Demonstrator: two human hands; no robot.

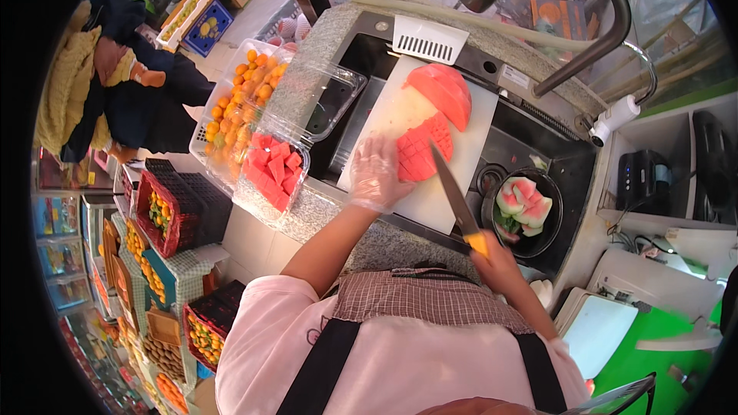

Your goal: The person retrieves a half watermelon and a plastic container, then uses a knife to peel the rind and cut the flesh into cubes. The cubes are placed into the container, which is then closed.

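Note:
In a clear plastic glove, my left hand cups the left edge of a scored piece of watermelon, holding it against the white cutting board. Crossing cuts mark its red flesh in a grid. My right hand grips the yellow handle of a kitchen knife. The blade tip is at the scored piece's right side. Behind it on the board sits a larger peeled watermelon piece. To the left, an open clear plastic clamshell box holds watermelon chunks.
The board spans a black sink under a dark faucet. A black bowl of watermelon rinds stands in the sink at right. At left are a white basket of orange fruit, a person and crates.

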